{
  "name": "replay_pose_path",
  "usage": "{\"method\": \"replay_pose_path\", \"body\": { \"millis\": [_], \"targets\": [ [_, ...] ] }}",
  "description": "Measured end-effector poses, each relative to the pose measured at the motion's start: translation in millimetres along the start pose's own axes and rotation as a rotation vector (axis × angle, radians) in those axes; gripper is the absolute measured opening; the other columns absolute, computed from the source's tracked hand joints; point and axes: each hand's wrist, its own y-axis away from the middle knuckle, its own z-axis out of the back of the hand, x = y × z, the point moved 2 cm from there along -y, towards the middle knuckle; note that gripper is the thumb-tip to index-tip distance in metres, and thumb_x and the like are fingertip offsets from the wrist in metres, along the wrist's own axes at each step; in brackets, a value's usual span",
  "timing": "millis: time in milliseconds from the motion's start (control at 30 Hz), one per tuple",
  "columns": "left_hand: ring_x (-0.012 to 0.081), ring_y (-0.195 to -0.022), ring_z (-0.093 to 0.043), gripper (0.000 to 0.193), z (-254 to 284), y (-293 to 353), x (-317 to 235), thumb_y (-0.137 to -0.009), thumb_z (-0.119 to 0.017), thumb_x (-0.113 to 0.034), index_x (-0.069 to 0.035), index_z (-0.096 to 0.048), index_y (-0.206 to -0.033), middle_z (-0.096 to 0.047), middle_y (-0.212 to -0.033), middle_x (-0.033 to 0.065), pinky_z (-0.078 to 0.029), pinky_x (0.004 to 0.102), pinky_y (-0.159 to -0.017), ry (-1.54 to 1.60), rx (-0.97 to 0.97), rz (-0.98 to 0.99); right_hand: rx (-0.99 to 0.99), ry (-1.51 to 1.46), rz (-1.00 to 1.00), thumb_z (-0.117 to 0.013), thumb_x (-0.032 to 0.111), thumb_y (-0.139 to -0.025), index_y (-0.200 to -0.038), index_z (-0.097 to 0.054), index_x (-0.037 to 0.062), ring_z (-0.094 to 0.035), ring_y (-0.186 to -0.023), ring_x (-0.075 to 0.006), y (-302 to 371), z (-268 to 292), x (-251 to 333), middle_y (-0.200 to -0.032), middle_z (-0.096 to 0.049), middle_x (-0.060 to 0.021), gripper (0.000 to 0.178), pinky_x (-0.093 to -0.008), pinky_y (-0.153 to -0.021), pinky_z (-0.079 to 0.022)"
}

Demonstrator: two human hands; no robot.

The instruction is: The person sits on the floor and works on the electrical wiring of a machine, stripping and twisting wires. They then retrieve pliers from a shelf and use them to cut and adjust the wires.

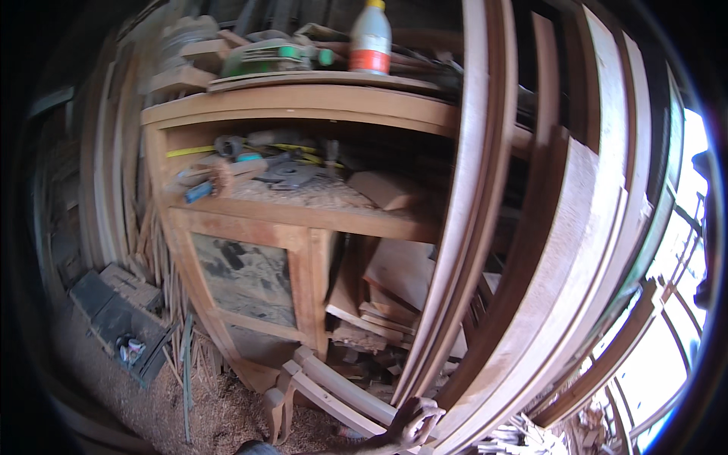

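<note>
My left hand (415,422) is at the lower edge, on a forearm that crosses from the left. Its fingers are curled, and what they hold, if anything, cannot be made out. The hand overlaps the ends of two pale wooden rails (334,400), which slant down to the right from a shaped wooden leg (277,413). Close beside it on the right are the lower parts of tall, broad planks (540,296). A narrower upright board (469,144) rises just above the hand. My right hand is out of view.
Ahead stands a wooden cabinet (307,292) with dusty tools (284,173) on its open shelf. A white and red bottle (371,42) tops it. Wood offcuts (379,307) fill its lower opening. Left lies a dark toolbox (114,311); shavings (227,409) cover the floor.
</note>
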Motion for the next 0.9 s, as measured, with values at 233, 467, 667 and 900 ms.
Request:
{"method": "replay_pose_path", "body": {
  "millis": [233,467,667,900],
  "targets": [
    [0.0334,-0.103,-0.061,0.039,-109,-72,-38,-0.074,-0.073,0.004,-0.008,-0.067,-0.11,-0.063,-0.107,0.0111,-0.046,0.0488,-0.089,0.137,0.05,-0.239,-0.222,-0.316,-0.15,-0.063,0.032,-0.098,-0.121,-0.067,0.0075,-0.069,-0.101,-0.0392,-13,91,-62,-0.125,-0.067,-0.0196,0.034,-0.0434,-0.092,-0.054],
    [0.0351,-0.102,-0.059,0.019,-229,-102,-33,-0.081,-0.067,0.002,-0.004,-0.062,-0.098,-0.062,-0.107,0.0156,-0.049,0.0499,-0.087,0.033,0.131,-0.27,-0.607,-0.733,-0.137,-0.061,0.016,-0.094,-0.107,-0.068,-0.007,-0.064,-0.072,-0.0145,-50,219,-137,-0.09,-0.067,-0.0075,0.027,-0.0283,-0.069,-0.056],
    [0.0386,-0.123,-0.051,0.013,-307,-105,11,-0.092,-0.059,-0.007,-0.008,-0.06,-0.105,-0.059,-0.121,0.0159,-0.035,0.0594,-0.107,-0.443,0.171,-0.391,-0.758,-0.871,-0.156,-0.061,0.014,-0.093,-0.111,-0.067,-0.005,-0.068,-0.073,-0.0158,-135,307,-189,-0.095,-0.071,-0.0113,0.027,-0.0279,-0.068,-0.055],
    [0.0346,-0.119,-0.059,0.008,-331,-99,31,-0.094,-0.059,-0.018,-0.015,-0.067,-0.095,-0.069,-0.111,0.0093,-0.036,0.0544,-0.106,-0.785,0.176,-0.633,-0.782,-0.567,-0.208,-0.061,0.019,-0.089,-0.107,-0.069,-0.0023,-0.073,-0.085,-0.0263,-273,383,-213,-0.095,-0.074,-0.0169,0.028,-0.0359,-0.079,-0.056]
  ]
}}
